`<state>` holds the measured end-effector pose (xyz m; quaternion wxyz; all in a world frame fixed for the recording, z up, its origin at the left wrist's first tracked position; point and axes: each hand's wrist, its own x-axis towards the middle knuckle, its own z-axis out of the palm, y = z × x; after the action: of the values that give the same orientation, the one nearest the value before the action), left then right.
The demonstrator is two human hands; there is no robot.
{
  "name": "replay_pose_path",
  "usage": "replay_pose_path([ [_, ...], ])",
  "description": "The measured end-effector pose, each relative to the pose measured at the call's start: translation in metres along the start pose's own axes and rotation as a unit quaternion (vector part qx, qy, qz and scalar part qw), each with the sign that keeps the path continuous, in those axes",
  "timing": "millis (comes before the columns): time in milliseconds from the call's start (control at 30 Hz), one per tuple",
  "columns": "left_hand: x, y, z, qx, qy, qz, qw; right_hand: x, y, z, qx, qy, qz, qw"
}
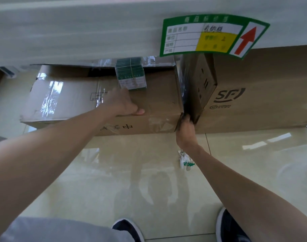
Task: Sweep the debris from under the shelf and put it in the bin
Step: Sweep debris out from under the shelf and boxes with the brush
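Left hand (124, 103) flat on box (70, 95) top | right hand (185, 131) curled round its corner, tight against SF box (253, 95) | debris (185, 160) lies on floor (131, 172) beside right forearm | both boxes fill space under shelf (79, 32)

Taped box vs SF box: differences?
The taped box has glossy clear tape; the SF box shows a printed logo. The taped box carries a green bundle; the SF box's top is hidden. The right hand grips the taped box's corner, not the SF box. Both are brown cardboard.
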<state>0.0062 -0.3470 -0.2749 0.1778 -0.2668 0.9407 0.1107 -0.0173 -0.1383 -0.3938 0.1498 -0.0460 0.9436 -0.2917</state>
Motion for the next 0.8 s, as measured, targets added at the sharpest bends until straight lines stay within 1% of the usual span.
replay_pose_path([
  [100,0.001,-0.001,0.003,0.001,0.003,0.003,1.0,0.006,-0.001,0.008,-0.009,-0.008,-0.009,1.0],
  [300,0.003,-0.002,0.003,-0.002,-0.009,0.001,1.0,0.019,0.009,0.021,-0.057,0.033,-0.046,0.997],
  [400,0.005,-0.003,0.004,0.0,-0.011,0.009,1.0,0.021,0.011,0.022,-0.037,0.044,-0.023,0.998],
  [500,0.006,-0.002,0.005,0.003,-0.006,0.016,1.0,0.021,0.01,0.016,-0.048,0.025,0.001,0.999],
  [667,0.005,-0.002,0.004,0.017,-0.006,0.013,1.0,0.02,0.01,0.01,-0.086,-0.011,-0.002,0.996],
  [800,0.004,0.0,0.002,0.017,-0.018,0.008,1.0,0.021,0.01,0.008,-0.094,0.0,-0.003,0.996],
])
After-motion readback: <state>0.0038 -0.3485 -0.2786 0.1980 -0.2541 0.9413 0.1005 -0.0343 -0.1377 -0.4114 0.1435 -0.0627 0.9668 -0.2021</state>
